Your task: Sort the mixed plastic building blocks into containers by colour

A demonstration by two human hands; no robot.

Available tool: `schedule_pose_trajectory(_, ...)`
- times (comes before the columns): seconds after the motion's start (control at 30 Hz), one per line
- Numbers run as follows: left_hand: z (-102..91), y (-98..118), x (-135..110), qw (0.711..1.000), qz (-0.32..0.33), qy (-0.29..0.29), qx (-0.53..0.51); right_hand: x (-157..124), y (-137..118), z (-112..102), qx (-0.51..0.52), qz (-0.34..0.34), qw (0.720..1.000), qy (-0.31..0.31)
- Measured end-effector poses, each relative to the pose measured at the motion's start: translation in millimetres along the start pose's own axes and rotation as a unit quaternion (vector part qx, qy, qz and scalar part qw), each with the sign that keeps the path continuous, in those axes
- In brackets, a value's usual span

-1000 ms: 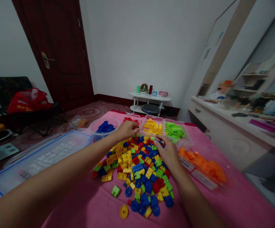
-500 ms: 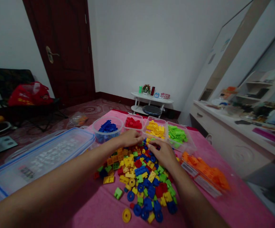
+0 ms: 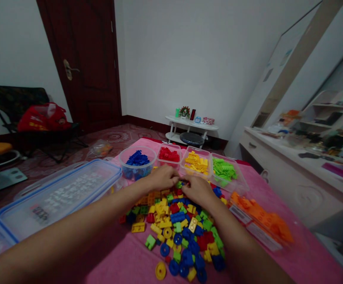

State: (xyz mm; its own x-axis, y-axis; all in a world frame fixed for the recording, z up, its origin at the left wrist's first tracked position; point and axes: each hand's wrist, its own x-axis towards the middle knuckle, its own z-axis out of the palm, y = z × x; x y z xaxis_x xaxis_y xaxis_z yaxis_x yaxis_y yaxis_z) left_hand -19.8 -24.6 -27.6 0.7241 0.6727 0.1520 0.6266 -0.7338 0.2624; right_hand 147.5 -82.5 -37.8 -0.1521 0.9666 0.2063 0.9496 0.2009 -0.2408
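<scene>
My left hand [image 3: 164, 178] and my right hand [image 3: 197, 189] meet over the far end of a heap of toy building bricks [image 3: 177, 217]. Both hands are closed, fingertips pinched and almost touching each other. A bit of green brick [image 3: 179, 184] shows just under the fingertips; whether it is held or lies in the heap I cannot make out. Behind the hands stand a round tub of blue bricks [image 3: 137, 158], a box of red bricks [image 3: 170, 154], a box of yellow bricks [image 3: 195, 161] and a box of green bricks [image 3: 223, 169].
A pink cloth [image 3: 115, 256] covers the table. At left lies a large clear lidded box with a blue rim [image 3: 55, 197]; at right, a clear container of orange bricks [image 3: 261, 217]. A yellow wheel [image 3: 160, 271] lies at the near edge of the heap. A white dresser [image 3: 283, 169] stands at right.
Both hands have drawn together, and the right fingers, previously more spread, are now bent in beside the left fingertips. The whole view has shifted slightly.
</scene>
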Motion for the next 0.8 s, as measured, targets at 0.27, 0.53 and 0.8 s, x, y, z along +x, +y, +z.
schedule_pose_trajectory(0.27, 9.5, -10, -1, 0.976, -0.118, 0.054, 0.174, -20, 3, 1, 0.038, 0.003, 0.996, 0.078)
schedule_pose_trajectory(0.53, 16.6, 7, 11, 0.969, -0.183, 0.003, 0.168, -48, 7, 6, 0.131, -0.025, 0.982, 0.134)
schedule_pose_trajectory(0.8, 1.7, 2, 18, 0.971, -0.185, -0.007, 0.154, -52, 24, -3, 0.173, 0.01, 0.957, 0.233)
